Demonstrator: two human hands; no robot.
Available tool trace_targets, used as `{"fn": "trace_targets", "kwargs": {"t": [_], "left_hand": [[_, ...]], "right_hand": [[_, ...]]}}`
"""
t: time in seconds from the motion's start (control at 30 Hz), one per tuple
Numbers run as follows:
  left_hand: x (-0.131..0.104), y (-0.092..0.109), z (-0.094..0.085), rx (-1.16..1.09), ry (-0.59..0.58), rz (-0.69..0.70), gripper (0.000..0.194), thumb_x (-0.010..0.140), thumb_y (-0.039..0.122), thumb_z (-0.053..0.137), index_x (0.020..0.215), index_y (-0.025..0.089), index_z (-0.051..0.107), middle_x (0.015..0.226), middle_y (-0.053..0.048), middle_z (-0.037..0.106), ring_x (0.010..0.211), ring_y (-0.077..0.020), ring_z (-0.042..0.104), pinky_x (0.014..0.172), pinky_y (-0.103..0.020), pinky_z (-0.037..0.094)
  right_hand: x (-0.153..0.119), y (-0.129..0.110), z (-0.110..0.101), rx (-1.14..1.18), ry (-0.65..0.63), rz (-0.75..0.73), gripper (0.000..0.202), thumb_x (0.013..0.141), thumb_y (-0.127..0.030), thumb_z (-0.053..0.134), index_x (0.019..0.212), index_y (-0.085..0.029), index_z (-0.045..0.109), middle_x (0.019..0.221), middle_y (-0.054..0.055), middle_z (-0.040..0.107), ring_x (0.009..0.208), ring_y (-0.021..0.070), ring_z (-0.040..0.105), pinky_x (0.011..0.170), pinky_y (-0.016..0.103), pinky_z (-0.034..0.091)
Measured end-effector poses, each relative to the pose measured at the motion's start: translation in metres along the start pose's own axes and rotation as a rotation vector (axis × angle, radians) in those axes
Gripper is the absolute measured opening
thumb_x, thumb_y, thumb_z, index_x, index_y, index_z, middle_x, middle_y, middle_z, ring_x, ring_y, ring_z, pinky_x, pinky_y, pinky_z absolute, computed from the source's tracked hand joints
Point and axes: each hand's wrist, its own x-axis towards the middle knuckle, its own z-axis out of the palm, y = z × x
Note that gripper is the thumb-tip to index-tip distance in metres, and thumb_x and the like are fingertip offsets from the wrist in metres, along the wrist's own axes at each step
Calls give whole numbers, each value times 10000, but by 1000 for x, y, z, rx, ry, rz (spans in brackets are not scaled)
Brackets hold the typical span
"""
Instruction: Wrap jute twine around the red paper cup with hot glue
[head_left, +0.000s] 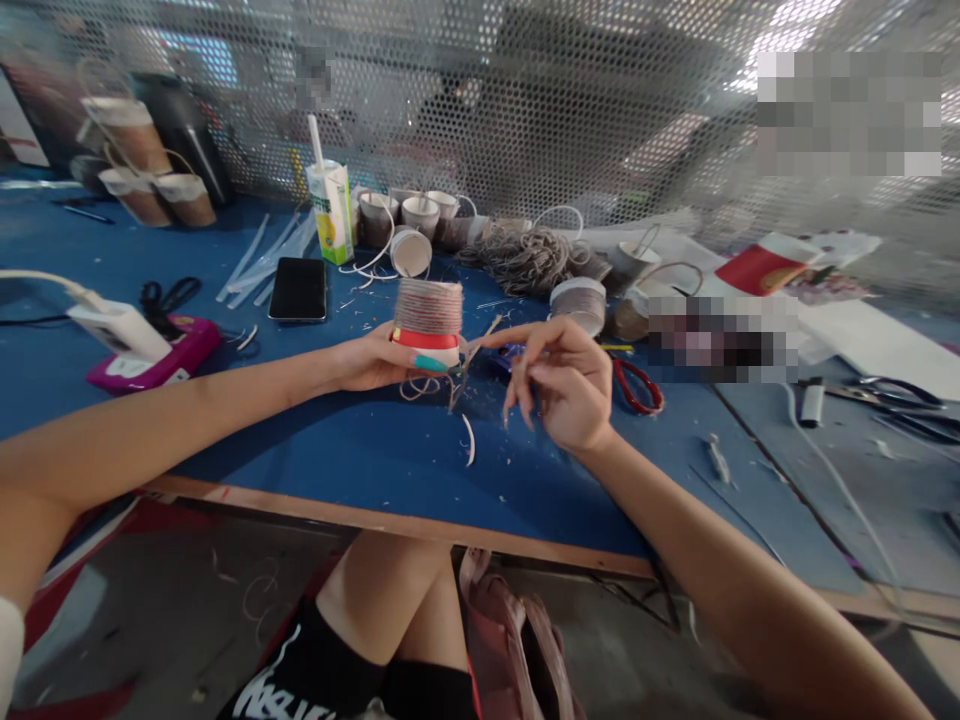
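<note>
My left hand [375, 355] is closed around a paper cup [427, 340], held just above the blue table. Grey-brown twine [429, 305] winds round its upper part; the lower part shows a red band and white paper. Loose twine ends [435, 385] hang under the cup. To the right of it, my right hand [562, 380] has its index finger stretched toward the cup and the other fingers loosely bent apart. I see nothing held in it. A blue-purple object [506, 360] lies partly hidden behind the right fingers, and red-handled scissors [637, 387] lie beside that hand.
Behind the hands lie a heap of twine [525, 258] and several twine-wrapped cups [420, 215]. A drink carton [330, 212] with a straw and a black phone [298, 289] are left of them. A magenta power strip [154, 360] is at left; a metal mesh panel [525, 110] stands behind.
</note>
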Motion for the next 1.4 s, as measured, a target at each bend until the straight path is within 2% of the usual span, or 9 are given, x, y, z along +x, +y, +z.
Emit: {"fn": "trace_targets", "kwargs": {"t": [0.17, 0.43, 0.53, 0.63, 0.73, 0.83, 0.93, 1.13, 1.4], "left_hand": [[0, 1, 0, -27, 15, 22, 477, 682, 261, 925, 1128, 170, 783, 1153, -118, 817, 1117, -275, 766, 1073, -418, 564], [1, 0, 1, -2, 153, 38, 583, 610, 201, 972, 1156, 161, 772, 1152, -99, 812, 1123, -252, 768, 1075, -378, 569], [1, -1, 1, -17, 159, 28, 561, 617, 194, 972, 1141, 164, 774, 1151, -97, 815, 1095, -242, 774, 1033, -362, 590], [1, 1, 2, -29, 166, 19, 582, 635, 183, 962, 1181, 179, 759, 1204, -101, 804, 1122, -256, 766, 1033, -385, 594], [2, 3, 2, -34, 151, 9, 568, 651, 184, 956, 1183, 178, 758, 1214, -101, 798, 1134, -260, 760, 1059, -409, 582], [3, 3, 2, -56, 152, 21, 540, 656, 171, 952, 1162, 184, 765, 1209, -89, 800, 1121, -252, 760, 1077, -429, 572], [3, 2, 1, -77, 178, 43, 522, 664, 146, 941, 1154, 184, 763, 1228, -93, 799, 1125, -249, 757, 1086, -448, 569], [3, 1, 1, -93, 204, 47, 504, 660, 125, 937, 1130, 188, 767, 1218, -86, 802, 1111, -241, 759, 1051, -436, 590], [3, 1, 1, -104, 230, 32, 507, 657, 152, 942, 1129, 196, 762, 1233, -88, 793, 1096, -228, 756, 1009, -406, 609]], "right_hand": [[-5, -5, 3, -100, -270, 209, 75, 786, -201, 623, 809, -215, 553, 1132, 67, 800, 413, 54, 532, 451, 262, 500], [-6, -4, 8, -141, -396, 256, 136, 867, -243, 627, 904, -225, 497, 1358, 115, 698, 463, 33, 551, 449, 246, 507], [-4, -10, 3, -242, -322, 200, 152, 901, -343, 594, 915, -234, 488, 1308, 106, 719, 454, 46, 531, 460, 264, 512], [5, -22, -11, -570, -62, 143, 241, 905, -462, 541, 997, -243, 501, 1152, 101, 736, 524, 117, 574, 517, 312, 529], [17, -34, -25, -1264, 98, 318, 430, 883, -546, 607, 1099, -175, 584, 1169, 205, 699, 900, 317, 716, 759, 449, 574], [24, -35, -28, -1577, -120, 697, 632, 910, -666, 595, 1157, -88, 663, 1180, 298, 698, 1148, 462, 694, 904, 512, 543], [23, -30, -22, -1614, -222, 810, 751, 954, -729, 500, 1225, -50, 668, 1214, 329, 704, 1191, 475, 695, 914, 492, 544], [20, -30, -11, -1628, -244, 809, 764, 934, -664, 581, 1330, -11, 572, 1241, 339, 706, 1193, 467, 706, 897, 467, 557], [20, -29, -5, -1625, -216, 728, 515, 921, -251, 534, 1343, 43, 533, 1032, 295, 745, 1017, 422, 745, 749, 420, 531]]}}
